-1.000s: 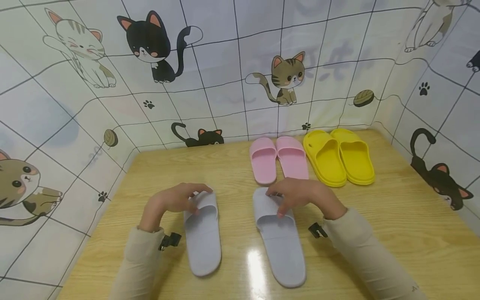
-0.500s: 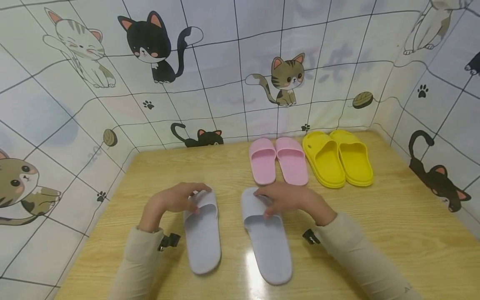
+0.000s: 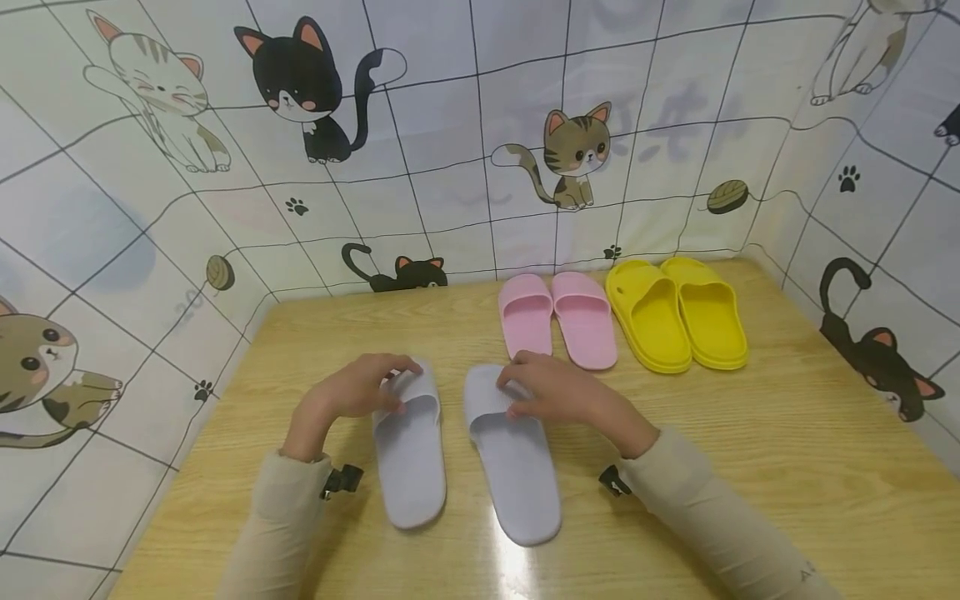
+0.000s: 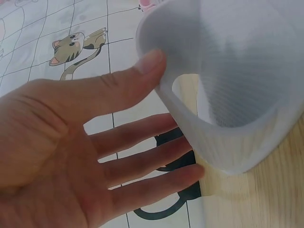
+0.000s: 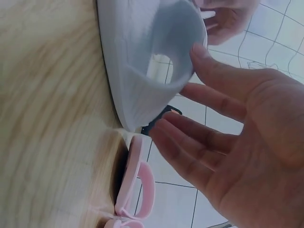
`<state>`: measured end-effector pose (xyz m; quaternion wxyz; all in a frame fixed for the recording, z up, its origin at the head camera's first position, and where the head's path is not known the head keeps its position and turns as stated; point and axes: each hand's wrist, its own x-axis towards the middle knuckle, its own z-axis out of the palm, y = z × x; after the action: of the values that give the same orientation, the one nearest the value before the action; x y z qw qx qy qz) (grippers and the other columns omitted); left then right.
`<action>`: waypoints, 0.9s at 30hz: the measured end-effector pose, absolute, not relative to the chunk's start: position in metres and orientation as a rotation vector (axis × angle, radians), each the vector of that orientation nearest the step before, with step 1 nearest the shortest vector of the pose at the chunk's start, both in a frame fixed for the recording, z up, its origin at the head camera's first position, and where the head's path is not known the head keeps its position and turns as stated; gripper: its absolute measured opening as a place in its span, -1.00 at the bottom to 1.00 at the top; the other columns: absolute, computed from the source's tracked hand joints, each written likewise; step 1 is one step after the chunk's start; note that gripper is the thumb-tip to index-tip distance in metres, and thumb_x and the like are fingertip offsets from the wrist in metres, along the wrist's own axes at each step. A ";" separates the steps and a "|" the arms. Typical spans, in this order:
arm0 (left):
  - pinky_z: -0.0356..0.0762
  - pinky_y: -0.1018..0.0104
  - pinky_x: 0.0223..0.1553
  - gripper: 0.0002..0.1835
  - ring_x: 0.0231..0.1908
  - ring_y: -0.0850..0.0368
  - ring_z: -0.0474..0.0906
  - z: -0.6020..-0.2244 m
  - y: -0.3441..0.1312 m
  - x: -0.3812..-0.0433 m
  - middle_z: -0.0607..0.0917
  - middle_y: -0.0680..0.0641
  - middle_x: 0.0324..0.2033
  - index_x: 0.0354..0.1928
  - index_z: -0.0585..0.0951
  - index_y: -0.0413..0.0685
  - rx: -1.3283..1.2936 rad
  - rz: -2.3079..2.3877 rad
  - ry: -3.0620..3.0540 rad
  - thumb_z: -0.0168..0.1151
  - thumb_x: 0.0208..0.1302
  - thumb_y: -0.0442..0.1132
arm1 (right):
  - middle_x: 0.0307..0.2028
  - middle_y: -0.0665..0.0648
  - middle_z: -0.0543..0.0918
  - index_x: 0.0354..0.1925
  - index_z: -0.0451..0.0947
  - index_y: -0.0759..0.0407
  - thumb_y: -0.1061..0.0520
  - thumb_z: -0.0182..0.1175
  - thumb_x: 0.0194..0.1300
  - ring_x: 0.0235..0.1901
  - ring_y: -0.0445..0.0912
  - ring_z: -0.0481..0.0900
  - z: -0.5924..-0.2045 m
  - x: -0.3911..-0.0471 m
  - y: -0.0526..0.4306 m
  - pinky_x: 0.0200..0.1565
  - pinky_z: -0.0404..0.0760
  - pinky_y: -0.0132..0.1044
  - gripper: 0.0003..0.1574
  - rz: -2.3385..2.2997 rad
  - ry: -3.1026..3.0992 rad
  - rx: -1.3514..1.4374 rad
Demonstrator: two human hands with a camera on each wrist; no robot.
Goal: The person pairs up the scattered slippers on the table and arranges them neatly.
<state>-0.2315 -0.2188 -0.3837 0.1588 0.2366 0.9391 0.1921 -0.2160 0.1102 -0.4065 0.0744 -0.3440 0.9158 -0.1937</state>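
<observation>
Two pale grey-white open-toed slippers lie side by side on the wooden table, toes pointing away, with a narrow gap between them. On the left slipper (image 3: 411, 471), the left hand (image 3: 348, 392) pinches the strap, thumb at its opening and fingers near the toe end. The right hand (image 3: 558, 392) pinches the strap of the right slipper (image 3: 519, 479) from its outer side. That slipper's heel slants to the right. In the left wrist view the thumb (image 4: 151, 61) meets the strap edge. The right wrist view has the thumb (image 5: 202, 51) against the other strap.
A pair of pink slippers (image 3: 585, 333) stands at the back beside yellow clogs (image 3: 716, 325), near the wall. Just beyond the right hand, one pink slipper is partly hidden. Cat-patterned wall covering (image 3: 450, 192) bounds the wooden table (image 3: 337, 325) at back and sides.
The right hand has slid its slipper left, towards the other one, then slightly away from the body. The left slipper has shifted a little forward and to the right with the left hand.
</observation>
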 end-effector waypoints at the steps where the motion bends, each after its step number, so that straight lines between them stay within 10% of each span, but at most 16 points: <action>1: 0.50 -0.16 0.32 -0.44 0.32 -0.22 0.52 -0.384 -0.218 -0.232 0.61 -0.21 0.31 0.29 0.61 -0.03 0.691 0.541 2.707 0.47 0.22 -0.32 | 0.03 0.07 0.64 0.12 0.67 0.03 -0.06 0.47 0.27 -0.14 -0.13 0.56 -0.407 -0.216 0.109 0.02 0.64 -0.18 -0.51 -0.582 2.769 -1.029; 10: 0.64 0.00 0.04 -0.58 -0.03 -0.08 0.65 -0.383 -0.209 -0.232 0.75 -0.14 -0.07 0.07 0.73 -0.11 0.760 0.445 2.864 0.53 0.13 -0.37 | -0.01 0.01 0.63 0.04 0.66 -0.06 -0.02 0.48 0.25 -0.19 -0.14 0.60 -0.402 -0.200 0.099 -0.22 0.62 -0.32 -0.60 -0.517 2.873 -1.088; 15: 0.63 0.01 0.04 -0.63 -0.05 -0.05 0.62 -0.379 -0.199 -0.226 0.71 -0.15 -0.06 0.10 0.69 -0.10 0.683 0.393 2.840 0.46 0.27 -0.21 | 0.08 0.07 0.60 0.25 0.55 -0.08 -0.20 0.54 0.14 -0.07 -0.11 0.57 -0.393 -0.181 0.092 -0.12 0.68 -0.23 -0.24 -0.354 2.765 -1.092; 27: 0.44 -0.22 0.38 0.25 0.44 -0.30 0.33 -0.376 -0.174 -0.192 0.27 -0.42 0.47 0.60 0.18 -0.09 0.508 0.210 2.661 0.64 -0.05 0.21 | 0.63 0.37 -0.01 0.65 0.01 -0.11 -0.31 0.73 -0.31 0.61 0.21 0.08 -0.387 -0.149 0.079 0.47 0.40 0.07 0.69 -0.158 2.591 -0.977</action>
<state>-0.1918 -0.1739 -0.3757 0.2105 0.1829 0.9573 0.0757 -0.1488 0.0786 -0.3869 0.1830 -0.3465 0.9183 -0.0560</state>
